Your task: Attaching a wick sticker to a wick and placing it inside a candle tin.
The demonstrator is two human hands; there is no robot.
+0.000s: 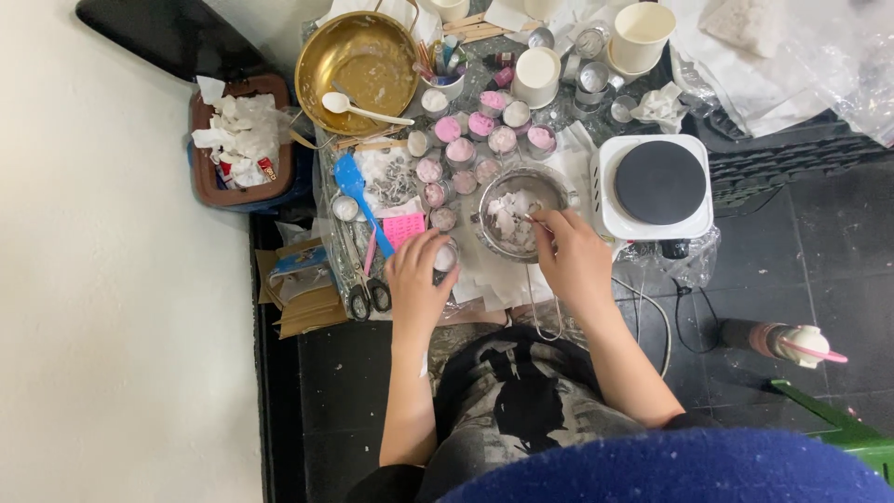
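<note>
My left hand is wrapped around a small glass jar with pale content, held low over the paper-covered work surface. My right hand reaches over the rim of a metal pot filled with white wax flakes, pinching a small metal spoon or tool at the flakes. The pot's long wire handle runs back toward me under that hand. Behind the pot stand several small jars filled with pink and white wax.
A white single hotplate sits right of the pot, its cord trailing on the dark floor. A brass bowl with a white spoon, paper cups, a blue spatula, scissors and a brown bin of tissue crowd the left and back.
</note>
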